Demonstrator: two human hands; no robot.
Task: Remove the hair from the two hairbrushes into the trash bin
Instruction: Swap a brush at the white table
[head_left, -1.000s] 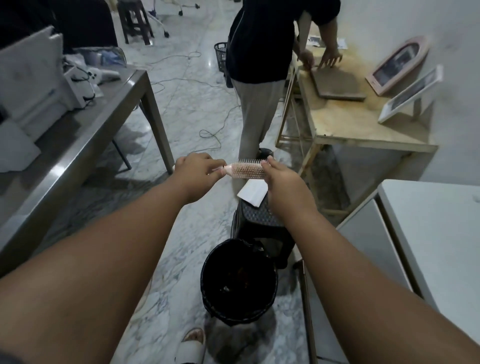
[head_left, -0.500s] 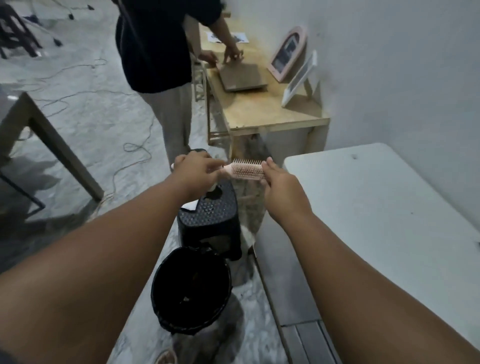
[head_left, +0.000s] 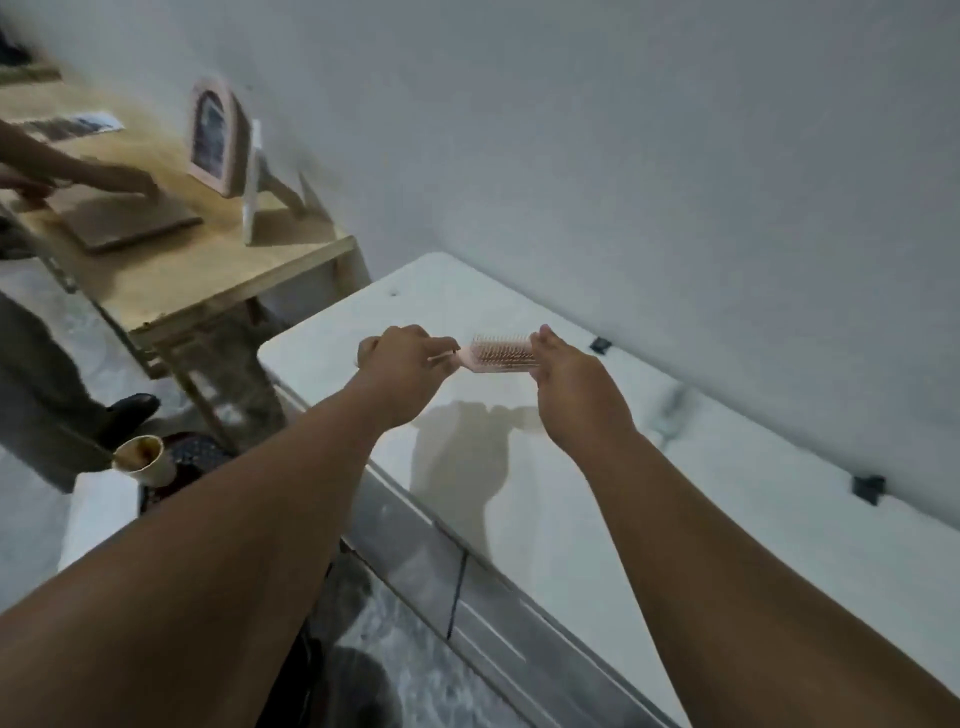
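Observation:
I hold a pink hairbrush (head_left: 498, 356) level in the air above a white table (head_left: 597, 467), bristles facing up. My left hand (head_left: 408, 364) is closed around its handle end. My right hand (head_left: 563, 371) touches the far end of the brush head with its fingertips. The black trash bin (head_left: 358, 691) shows only as a dark blurred edge at the bottom, mostly hidden under my left forearm. I see only this one hairbrush.
A wooden table (head_left: 171, 275) at the left holds a pink arched mirror (head_left: 215, 137), a white frame and a board under another person's hand (head_left: 124, 182). A paper cup (head_left: 143, 457) stands on a dark stool below. A grey wall is close behind the white table.
My view and both hands with the brush have swung right, from over the trash bin and stool to above the white table. The bin has slid to the bottom edge.

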